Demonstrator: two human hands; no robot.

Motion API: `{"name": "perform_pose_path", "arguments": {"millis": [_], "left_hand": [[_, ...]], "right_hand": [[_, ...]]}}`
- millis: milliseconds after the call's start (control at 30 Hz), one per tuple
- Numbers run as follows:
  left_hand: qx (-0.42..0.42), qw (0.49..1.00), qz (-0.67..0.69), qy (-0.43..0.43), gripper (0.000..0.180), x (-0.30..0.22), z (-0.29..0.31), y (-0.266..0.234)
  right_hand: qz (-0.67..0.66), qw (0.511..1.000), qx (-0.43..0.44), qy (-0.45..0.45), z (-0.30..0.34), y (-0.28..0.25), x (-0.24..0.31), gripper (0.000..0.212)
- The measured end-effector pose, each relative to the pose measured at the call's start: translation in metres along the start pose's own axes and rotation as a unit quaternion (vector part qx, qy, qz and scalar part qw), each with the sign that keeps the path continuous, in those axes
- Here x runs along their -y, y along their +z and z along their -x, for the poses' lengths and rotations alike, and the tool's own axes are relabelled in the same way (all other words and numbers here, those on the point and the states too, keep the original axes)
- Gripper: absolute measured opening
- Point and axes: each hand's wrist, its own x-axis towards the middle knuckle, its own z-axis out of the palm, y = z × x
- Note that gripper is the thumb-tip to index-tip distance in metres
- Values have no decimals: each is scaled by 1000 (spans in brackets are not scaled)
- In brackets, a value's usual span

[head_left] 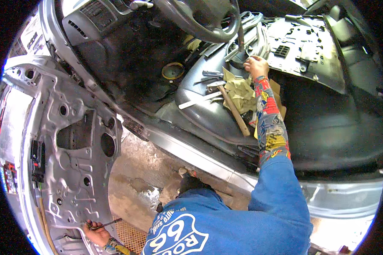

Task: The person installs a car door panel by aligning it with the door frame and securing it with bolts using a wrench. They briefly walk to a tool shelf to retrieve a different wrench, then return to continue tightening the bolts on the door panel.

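Note:
In the lower left, my left hand (97, 234) is closed around a slim dark hand tool (110, 223) with a long shaft, beside the bare metal car door (70, 170). My right hand (256, 66) reaches over the dark car seat (195, 93), fingers bent together at a bundle of grey strips (259, 36). What they grip is too small to tell. Just below that hand, crumpled tan gloves (241, 91) lie on the seat. Next to them rest a hammer (235, 111) with a wooden handle, a pale flat bar (200, 100) and several dark tools (211, 75).
The steering wheel (200, 29) hangs above the seat's far edge. A light trim panel (306, 40) leans across the right side. On the dark car floor lies a round gold-rimmed ring (173, 72). A silver door sill (191, 155) runs between seat and ground.

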Motion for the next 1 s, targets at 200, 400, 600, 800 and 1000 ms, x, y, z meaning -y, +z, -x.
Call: {"name": "perform_pose_path", "arguments": {"millis": [200,400,600,800,1000], "left_hand": [[-12,998,44,-33,16,-1,-15,4],[-82,996,45,2,14,11,-29,5],[-128,990,51,-7,15,14,-39,13],[-121,992,41,4,18,14,-31,27],[-206,978,21,31,20,32,-64,11]], "right_hand": [[368,918,-19,-150,-131,18,-21,35],[152,963,118,190,-192,24,-49,51],[18,964,101,247,-167,41,-54,26],[18,994,51,95,-109,62,-16,35],[152,983,-93,-39,-59,72,44,50]]}}
